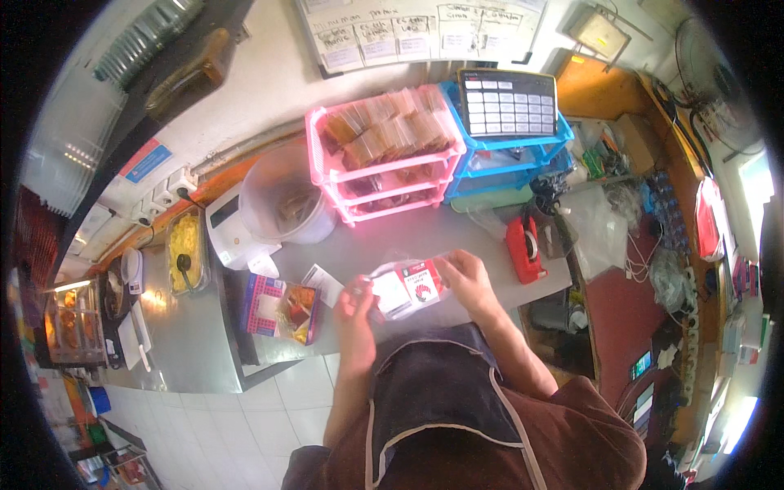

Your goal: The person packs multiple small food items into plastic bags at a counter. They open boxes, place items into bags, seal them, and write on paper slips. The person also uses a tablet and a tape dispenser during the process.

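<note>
Dark apron nearest; beyond, curled left hand and right hand pinch a red-and-white packet lying left-to-right between them.

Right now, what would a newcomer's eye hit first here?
Probably the pink rack at the back of the counter, its top tier full of brown packets, and the lit tablet on the blue rack to its right. Then the red-and-white packet in front, between the left hand and right hand.
</note>
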The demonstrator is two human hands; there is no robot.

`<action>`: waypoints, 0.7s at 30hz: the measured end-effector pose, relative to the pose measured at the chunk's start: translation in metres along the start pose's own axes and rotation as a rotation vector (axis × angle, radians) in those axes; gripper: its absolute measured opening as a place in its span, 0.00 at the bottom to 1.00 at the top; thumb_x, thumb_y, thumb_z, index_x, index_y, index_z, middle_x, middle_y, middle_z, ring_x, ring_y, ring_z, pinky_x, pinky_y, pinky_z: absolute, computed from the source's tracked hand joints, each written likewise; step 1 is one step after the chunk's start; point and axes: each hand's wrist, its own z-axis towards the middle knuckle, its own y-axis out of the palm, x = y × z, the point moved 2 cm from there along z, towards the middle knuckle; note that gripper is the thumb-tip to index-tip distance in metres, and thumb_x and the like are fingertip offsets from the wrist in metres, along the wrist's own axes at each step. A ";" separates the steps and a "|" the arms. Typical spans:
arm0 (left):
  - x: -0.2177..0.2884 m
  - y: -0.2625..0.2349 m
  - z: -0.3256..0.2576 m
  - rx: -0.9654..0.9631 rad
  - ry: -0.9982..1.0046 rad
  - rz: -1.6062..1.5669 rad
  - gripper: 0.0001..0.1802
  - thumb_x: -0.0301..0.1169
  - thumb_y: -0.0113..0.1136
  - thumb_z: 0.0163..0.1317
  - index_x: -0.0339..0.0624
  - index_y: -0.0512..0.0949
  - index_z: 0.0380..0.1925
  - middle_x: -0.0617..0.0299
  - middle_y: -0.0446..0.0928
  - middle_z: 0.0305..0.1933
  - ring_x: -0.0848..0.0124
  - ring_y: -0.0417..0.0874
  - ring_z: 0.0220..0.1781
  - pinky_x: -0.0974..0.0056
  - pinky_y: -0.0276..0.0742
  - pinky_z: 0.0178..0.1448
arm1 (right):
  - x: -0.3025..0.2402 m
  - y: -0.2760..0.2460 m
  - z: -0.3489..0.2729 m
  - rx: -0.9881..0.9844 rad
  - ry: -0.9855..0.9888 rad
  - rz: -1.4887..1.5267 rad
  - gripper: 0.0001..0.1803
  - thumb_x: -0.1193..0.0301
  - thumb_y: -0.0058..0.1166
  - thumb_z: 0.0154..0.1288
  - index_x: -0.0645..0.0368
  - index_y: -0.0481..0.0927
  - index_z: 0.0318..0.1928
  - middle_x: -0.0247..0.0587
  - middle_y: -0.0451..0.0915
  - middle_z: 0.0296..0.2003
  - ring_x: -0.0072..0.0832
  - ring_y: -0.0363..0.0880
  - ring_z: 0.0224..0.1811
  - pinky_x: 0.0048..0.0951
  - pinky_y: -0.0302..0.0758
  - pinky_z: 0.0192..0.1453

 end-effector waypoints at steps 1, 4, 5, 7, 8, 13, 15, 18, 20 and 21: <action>0.009 -0.005 -0.004 0.006 0.031 0.034 0.19 0.31 0.60 0.72 0.36 0.76 0.59 0.60 0.77 0.56 0.72 0.78 0.52 0.65 0.77 0.57 | -0.006 -0.005 -0.002 -0.057 0.023 0.072 0.14 0.66 0.61 0.70 0.68 0.82 0.42 0.37 0.84 0.34 0.21 0.79 0.35 0.27 0.75 0.40; 0.024 -0.003 0.010 -0.083 -0.138 0.164 0.21 0.30 0.59 0.72 0.35 0.74 0.61 0.58 0.77 0.56 0.69 0.79 0.54 0.65 0.77 0.58 | -0.020 -0.011 -0.003 -0.061 -0.022 -0.113 0.14 0.67 0.60 0.71 0.69 0.81 0.43 0.39 0.85 0.35 0.22 0.80 0.37 0.27 0.76 0.42; 0.027 -0.002 0.010 -0.045 -0.148 0.110 0.20 0.29 0.60 0.71 0.33 0.74 0.59 0.56 0.79 0.54 0.70 0.82 0.49 0.66 0.78 0.52 | -0.020 -0.014 -0.005 -0.114 0.094 -0.143 0.12 0.69 0.59 0.71 0.69 0.81 0.44 0.41 0.85 0.37 0.23 0.82 0.39 0.28 0.78 0.45; 0.031 0.004 0.011 -0.110 -0.153 0.141 0.21 0.29 0.60 0.71 0.31 0.73 0.60 0.55 0.79 0.54 0.69 0.82 0.50 0.65 0.79 0.54 | -0.025 -0.019 -0.013 -0.136 0.014 -0.096 0.11 0.71 0.59 0.70 0.69 0.81 0.43 0.42 0.85 0.36 0.24 0.83 0.40 0.28 0.78 0.46; 0.032 0.005 0.009 -0.111 -0.209 0.146 0.21 0.30 0.60 0.71 0.30 0.73 0.60 0.55 0.80 0.54 0.69 0.83 0.51 0.65 0.79 0.54 | -0.025 -0.020 -0.020 -0.154 0.069 -0.091 0.10 0.71 0.59 0.70 0.69 0.81 0.42 0.42 0.85 0.36 0.25 0.84 0.41 0.28 0.78 0.47; 0.043 0.018 0.008 -0.203 -0.203 0.162 0.22 0.29 0.59 0.73 0.27 0.71 0.62 0.51 0.79 0.57 0.67 0.82 0.55 0.63 0.79 0.62 | -0.046 -0.039 -0.032 -0.070 -0.018 -0.185 0.10 0.73 0.57 0.70 0.69 0.80 0.43 0.44 0.85 0.36 0.25 0.84 0.41 0.30 0.79 0.49; 0.043 0.024 0.011 -0.233 -0.209 0.187 0.23 0.29 0.59 0.73 0.28 0.71 0.63 0.50 0.78 0.58 0.65 0.81 0.57 0.61 0.78 0.64 | -0.053 -0.043 -0.031 -0.039 -0.005 -0.197 0.10 0.74 0.56 0.70 0.69 0.79 0.44 0.43 0.85 0.36 0.26 0.84 0.41 0.30 0.79 0.50; 0.037 0.030 0.025 -0.305 -0.192 0.254 0.23 0.29 0.59 0.73 0.29 0.71 0.63 0.50 0.78 0.58 0.62 0.80 0.59 0.59 0.76 0.67 | -0.046 -0.057 -0.024 0.018 0.030 -0.151 0.11 0.72 0.57 0.68 0.69 0.80 0.45 0.45 0.86 0.37 0.29 0.85 0.41 0.31 0.79 0.50; 0.026 0.022 0.027 -0.360 -0.216 0.239 0.22 0.28 0.59 0.73 0.28 0.71 0.63 0.50 0.78 0.58 0.61 0.80 0.59 0.59 0.75 0.69 | -0.024 -0.068 -0.029 -0.001 -0.055 -0.017 0.14 0.68 0.59 0.66 0.67 0.82 0.45 0.49 0.87 0.38 0.33 0.86 0.42 0.34 0.80 0.49; 0.021 0.016 0.032 -0.389 -0.166 0.363 0.26 0.30 0.63 0.71 0.29 0.70 0.64 0.49 0.77 0.59 0.60 0.79 0.60 0.59 0.74 0.70 | -0.005 -0.081 -0.025 0.038 0.006 -0.081 0.16 0.68 0.60 0.65 0.67 0.81 0.48 0.50 0.87 0.39 0.35 0.86 0.44 0.34 0.80 0.51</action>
